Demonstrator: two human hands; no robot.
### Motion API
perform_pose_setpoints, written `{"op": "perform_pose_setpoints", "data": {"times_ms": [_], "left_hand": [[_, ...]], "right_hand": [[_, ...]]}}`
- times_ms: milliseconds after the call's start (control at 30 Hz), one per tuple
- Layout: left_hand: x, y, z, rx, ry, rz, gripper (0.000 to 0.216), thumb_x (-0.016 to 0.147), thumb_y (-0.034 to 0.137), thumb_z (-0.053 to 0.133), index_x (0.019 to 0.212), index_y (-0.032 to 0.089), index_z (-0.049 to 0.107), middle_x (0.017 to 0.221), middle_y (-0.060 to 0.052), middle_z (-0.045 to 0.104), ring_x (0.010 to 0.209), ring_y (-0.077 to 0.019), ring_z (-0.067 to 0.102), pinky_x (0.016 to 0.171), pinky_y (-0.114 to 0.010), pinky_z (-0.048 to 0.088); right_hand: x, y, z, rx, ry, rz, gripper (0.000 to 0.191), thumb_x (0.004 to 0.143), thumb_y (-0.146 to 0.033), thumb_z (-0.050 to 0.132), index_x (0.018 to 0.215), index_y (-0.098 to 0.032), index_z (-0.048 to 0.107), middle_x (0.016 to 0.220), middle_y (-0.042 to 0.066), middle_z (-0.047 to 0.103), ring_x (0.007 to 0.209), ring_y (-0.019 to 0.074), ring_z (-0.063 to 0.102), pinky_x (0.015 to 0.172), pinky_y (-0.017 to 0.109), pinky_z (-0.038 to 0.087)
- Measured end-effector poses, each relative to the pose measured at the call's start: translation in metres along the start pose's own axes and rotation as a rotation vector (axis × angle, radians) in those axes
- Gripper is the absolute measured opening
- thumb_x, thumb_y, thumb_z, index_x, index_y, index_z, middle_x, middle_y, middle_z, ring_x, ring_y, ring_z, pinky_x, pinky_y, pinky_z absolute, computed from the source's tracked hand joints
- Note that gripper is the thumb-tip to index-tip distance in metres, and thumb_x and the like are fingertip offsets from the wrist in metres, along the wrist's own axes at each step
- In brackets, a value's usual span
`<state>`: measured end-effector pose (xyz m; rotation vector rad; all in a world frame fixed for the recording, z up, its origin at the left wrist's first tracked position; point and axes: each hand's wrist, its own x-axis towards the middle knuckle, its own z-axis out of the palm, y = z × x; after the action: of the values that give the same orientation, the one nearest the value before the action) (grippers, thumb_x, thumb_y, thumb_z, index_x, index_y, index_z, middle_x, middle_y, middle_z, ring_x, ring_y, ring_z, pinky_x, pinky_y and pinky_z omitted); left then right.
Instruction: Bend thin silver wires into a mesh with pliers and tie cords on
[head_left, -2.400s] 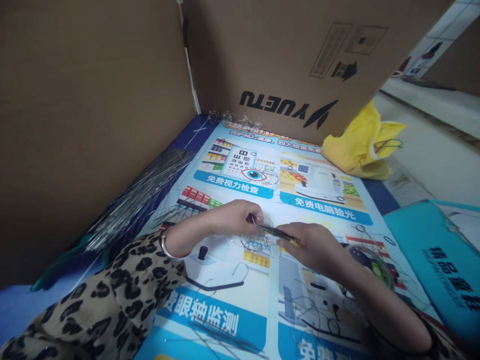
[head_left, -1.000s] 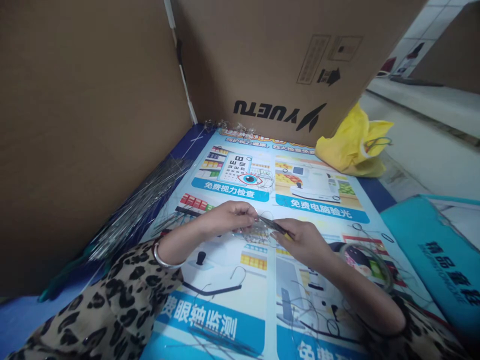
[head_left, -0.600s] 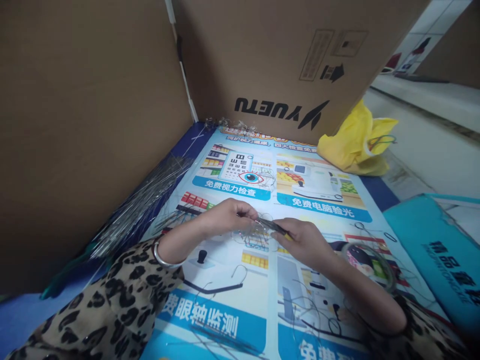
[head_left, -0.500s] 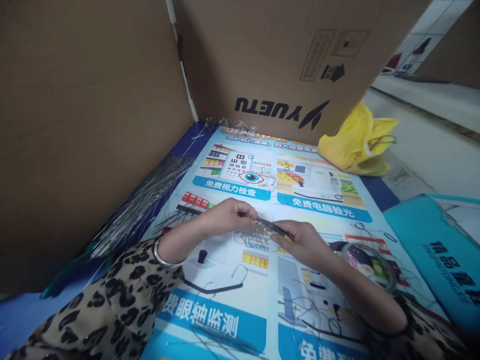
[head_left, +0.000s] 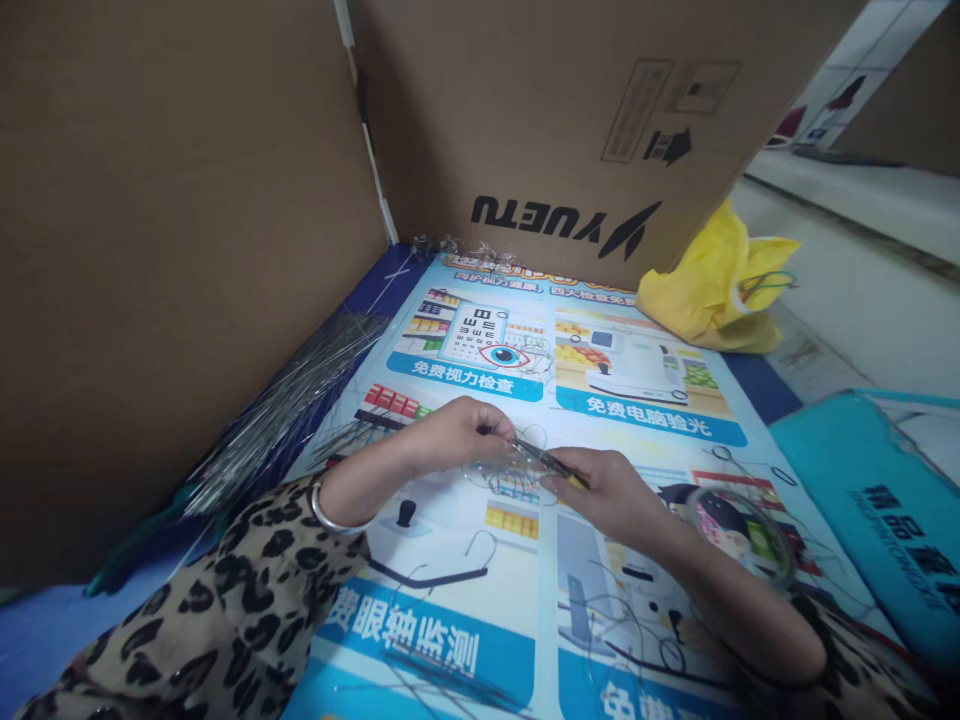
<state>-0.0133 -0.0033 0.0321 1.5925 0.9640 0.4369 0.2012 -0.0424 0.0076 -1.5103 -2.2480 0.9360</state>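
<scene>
My left hand (head_left: 480,434) is closed in a pinch on a thin wire (head_left: 531,432) that curves in loops between the hands. In my right hand (head_left: 600,490) is a pair of slim pliers (head_left: 546,460) with dark metal jaws and a bit of yellow at the handle. The jaws point left and reach the wire close to my left fingertips. Exactly where they grip it is too fine to make out. Both hands are just above a printed blue-and-white poster (head_left: 510,550).
A bundle of straight wires (head_left: 277,410) lies at the left, with small bent wire pieces (head_left: 465,250) at the back. Cardboard panels (head_left: 555,130) wall the left and far sides. A wire coil (head_left: 780,545), yellow bag (head_left: 705,285) and teal box (head_left: 862,490) are at the right.
The pliers have turned slightly in my right hand, and a wire loop now shows above them. My left hand has hardly moved.
</scene>
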Motion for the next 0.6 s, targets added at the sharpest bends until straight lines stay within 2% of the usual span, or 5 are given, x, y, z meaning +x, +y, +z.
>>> {"op": "perform_pose_setpoints", "data": {"times_ms": [267, 600], "left_hand": [[0.0, 0.0, 0.001, -0.085, -0.022, -0.022, 0.008, 0.068, 0.02, 0.054, 0.068, 0.012, 0.056, 0.056, 0.005, 0.046, 0.051, -0.0051, 0.038, 0.051, -0.019, 0.03], [0.003, -0.002, 0.0, -0.073, -0.033, -0.039, 0.009, 0.066, 0.02, 0.057, 0.07, 0.013, 0.055, 0.058, 0.005, 0.047, 0.051, -0.0048, 0.038, 0.05, -0.019, 0.029]], "right_hand": [[-0.001, -0.006, 0.005, -0.09, 0.072, 0.014, 0.02, 0.081, -0.034, 0.044, 0.076, -0.021, 0.058, 0.067, -0.002, 0.058, 0.063, 0.014, 0.051, 0.056, 0.023, 0.033], [-0.006, -0.011, 0.015, -0.146, 0.114, 0.081, 0.03, 0.084, -0.041, 0.038, 0.064, -0.021, 0.047, 0.057, -0.003, 0.049, 0.056, 0.0125, 0.047, 0.05, 0.022, 0.027]]}}
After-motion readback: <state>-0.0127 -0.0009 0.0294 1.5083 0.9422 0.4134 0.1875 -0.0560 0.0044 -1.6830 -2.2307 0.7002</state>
